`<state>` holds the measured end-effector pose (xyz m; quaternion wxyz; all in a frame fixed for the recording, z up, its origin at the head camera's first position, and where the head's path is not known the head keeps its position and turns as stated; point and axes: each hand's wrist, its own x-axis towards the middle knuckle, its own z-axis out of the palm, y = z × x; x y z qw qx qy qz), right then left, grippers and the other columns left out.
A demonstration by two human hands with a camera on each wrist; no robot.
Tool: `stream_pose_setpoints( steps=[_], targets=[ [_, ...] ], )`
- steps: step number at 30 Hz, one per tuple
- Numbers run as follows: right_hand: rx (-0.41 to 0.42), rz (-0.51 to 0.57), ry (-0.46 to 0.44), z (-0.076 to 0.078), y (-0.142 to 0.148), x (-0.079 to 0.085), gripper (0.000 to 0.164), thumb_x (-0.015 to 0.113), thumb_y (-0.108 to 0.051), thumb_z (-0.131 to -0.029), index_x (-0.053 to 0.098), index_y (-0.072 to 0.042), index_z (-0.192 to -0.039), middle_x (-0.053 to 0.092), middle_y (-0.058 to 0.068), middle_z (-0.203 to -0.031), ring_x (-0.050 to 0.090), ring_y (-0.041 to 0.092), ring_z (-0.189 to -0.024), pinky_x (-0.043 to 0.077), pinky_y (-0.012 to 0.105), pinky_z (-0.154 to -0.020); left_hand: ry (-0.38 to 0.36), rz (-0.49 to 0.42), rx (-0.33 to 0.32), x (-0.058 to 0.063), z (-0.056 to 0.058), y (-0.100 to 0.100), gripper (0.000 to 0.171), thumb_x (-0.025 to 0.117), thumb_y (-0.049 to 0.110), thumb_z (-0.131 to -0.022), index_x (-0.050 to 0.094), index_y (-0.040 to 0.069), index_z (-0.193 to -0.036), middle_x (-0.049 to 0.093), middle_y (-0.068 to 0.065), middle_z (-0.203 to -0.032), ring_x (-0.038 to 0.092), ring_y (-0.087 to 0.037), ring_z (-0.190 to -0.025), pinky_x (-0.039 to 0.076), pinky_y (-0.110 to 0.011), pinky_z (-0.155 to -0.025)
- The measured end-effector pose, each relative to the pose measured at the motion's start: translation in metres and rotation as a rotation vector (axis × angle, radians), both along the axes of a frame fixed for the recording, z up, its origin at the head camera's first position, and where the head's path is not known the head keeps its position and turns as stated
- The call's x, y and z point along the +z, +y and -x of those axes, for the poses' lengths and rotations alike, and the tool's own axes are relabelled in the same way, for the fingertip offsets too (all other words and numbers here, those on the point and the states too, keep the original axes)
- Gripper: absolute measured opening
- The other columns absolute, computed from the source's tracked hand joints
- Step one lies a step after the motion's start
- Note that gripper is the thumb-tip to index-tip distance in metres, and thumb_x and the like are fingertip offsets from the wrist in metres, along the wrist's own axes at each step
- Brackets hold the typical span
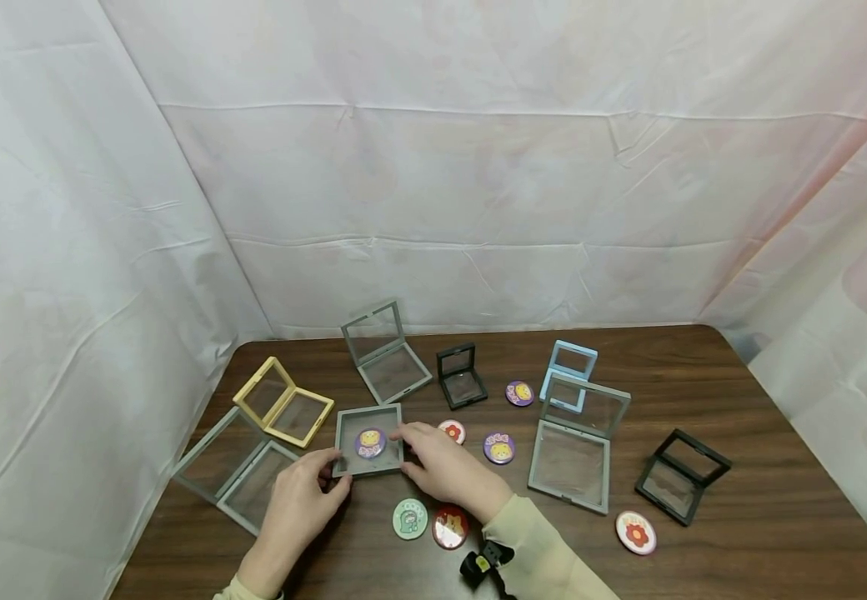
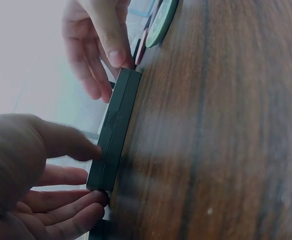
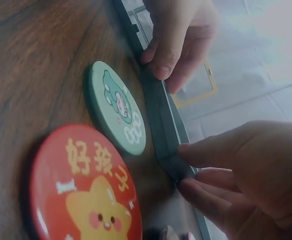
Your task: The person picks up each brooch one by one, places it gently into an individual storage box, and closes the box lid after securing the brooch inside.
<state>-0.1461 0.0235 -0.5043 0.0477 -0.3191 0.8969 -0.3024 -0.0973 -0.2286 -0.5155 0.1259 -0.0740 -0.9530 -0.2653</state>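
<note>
A shut grey square display case (image 1: pixel 368 415) lies on the table between the hands, with a purple badge (image 1: pixel 370 443) with a yellow character showing inside. My left hand (image 1: pixel 300 497) holds its near left corner, the thumb on the front edge in the left wrist view. On the opposite side, my right hand (image 1: pixel 452 472) grips the case's right edge between thumb and fingers; the right wrist view shows this corner close up. Just in front of the case are a green badge (image 1: pixel 409 519) and a red star badge (image 1: pixel 451 527).
Open hinged cases surround the hands: a yellow one (image 1: pixel 298 415), a grey one (image 1: pixel 394 372) behind, another grey one (image 1: pixel 570 464) at right, and black ones (image 1: pixel 463 387). Several more badges lie about, including a white flower badge (image 1: pixel 635 532). A pale curtain (image 1: pixel 478 183) hangs behind the table.
</note>
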Motion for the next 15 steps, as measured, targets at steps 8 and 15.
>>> stream_pose_setpoints(
  steps=[8,15],
  targets=[
    [0.030,0.100,0.040,-0.003,0.025,0.012,0.048,0.074,-0.005,-0.102,0.061,0.000,-0.148,0.061,0.020,-0.152,0.068,0.029,-0.128,0.055,0.044,-0.109,0.013,-0.015,-0.004,-0.002,0.000,0.000,0.035,0.096,0.010,-0.083,0.081,0.002,-0.114,0.077,-0.006,-0.095,0.071,-0.015,-0.076,0.060,-0.036,-0.068],
    [-0.005,0.209,0.151,-0.008,0.063,0.023,0.045,0.079,-0.002,-0.097,0.066,0.000,-0.140,0.069,0.015,-0.138,0.072,0.031,-0.120,0.060,0.044,-0.098,0.018,-0.012,-0.002,-0.002,0.000,-0.001,0.036,0.096,0.010,-0.083,0.081,0.003,-0.115,0.078,-0.009,-0.099,0.071,-0.016,-0.077,0.059,-0.035,-0.068]
  ],
)
